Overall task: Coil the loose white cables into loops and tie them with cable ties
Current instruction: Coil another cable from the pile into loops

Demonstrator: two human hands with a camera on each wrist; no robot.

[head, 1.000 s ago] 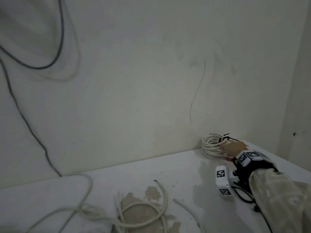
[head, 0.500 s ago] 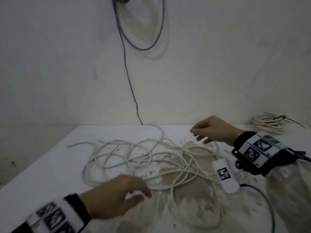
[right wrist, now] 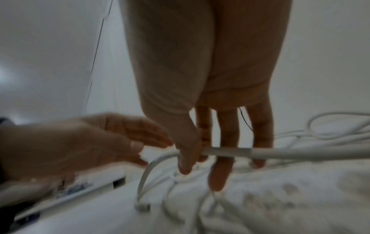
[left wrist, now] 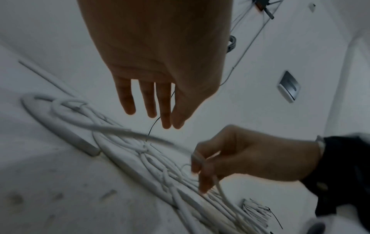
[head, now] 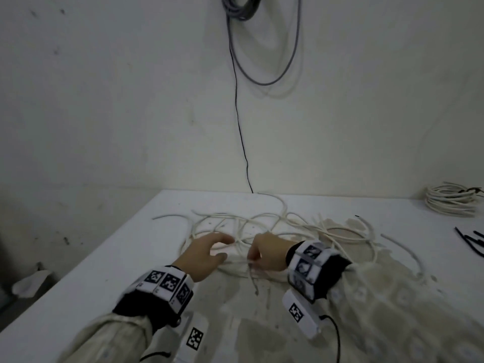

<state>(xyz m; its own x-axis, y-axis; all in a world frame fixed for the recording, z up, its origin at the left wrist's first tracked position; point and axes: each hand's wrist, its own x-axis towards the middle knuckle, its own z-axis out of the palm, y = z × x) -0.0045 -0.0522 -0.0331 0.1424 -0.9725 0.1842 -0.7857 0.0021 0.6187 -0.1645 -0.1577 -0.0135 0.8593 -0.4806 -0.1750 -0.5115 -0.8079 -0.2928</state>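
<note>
A tangle of loose white cables [head: 288,226] lies across the middle of the white table [head: 110,279]. My right hand [head: 251,260] pinches one cable near its end between thumb and forefinger, and the short free end [head: 254,284] droops toward me. In the right wrist view, the pinched cable [right wrist: 260,152] runs off to the right, and its plug end [right wrist: 142,205] lies on the table. My left hand [head: 225,248] hovers just left of it, fingers [left wrist: 156,107] straight, holding nothing. A tied coil [head: 450,203] rests at the far right by the wall.
Black cable ties [head: 471,242] lie at the right edge of the table. A grey cable loop [head: 264,48] hangs on the wall, and a thin black wire [head: 241,127] drops to the table's back edge. The table's left edge falls away to a dark floor.
The view swung left from the tied coil to the tangle. My right hand left the coil, came over and took hold of a cable end. My left hand moved forward beside it.
</note>
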